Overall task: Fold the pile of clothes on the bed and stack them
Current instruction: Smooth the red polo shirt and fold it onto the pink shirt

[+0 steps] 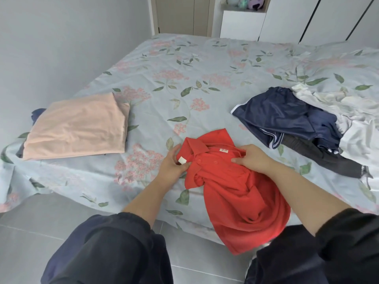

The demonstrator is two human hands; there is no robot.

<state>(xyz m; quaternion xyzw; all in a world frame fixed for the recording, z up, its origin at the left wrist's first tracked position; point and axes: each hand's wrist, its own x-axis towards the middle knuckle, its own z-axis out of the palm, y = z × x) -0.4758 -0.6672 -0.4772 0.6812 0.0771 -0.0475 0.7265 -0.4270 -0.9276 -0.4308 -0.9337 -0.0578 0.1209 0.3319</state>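
Note:
A red polo shirt (235, 191) lies crumpled at the bed's near edge, its hem hanging over the side. My left hand (172, 162) pinches its collar area by a small white tag. At the shirt's right shoulder, my right hand (253, 157) grips the fabric near the neck. A folded peach garment (78, 126) sits on the left atop a dark folded piece. On the right lies an unfolded pile: navy shorts (287, 117), a dark grey garment (326, 158) and white clothes (352, 111).
The bed (184, 78) has a pale blue floral sheet. A grey wall runs along its left side. White wardrobes and a shelf with plush toys (246, 3) stand beyond the far end. Grey floor tiles (30, 232) lie below the near edge.

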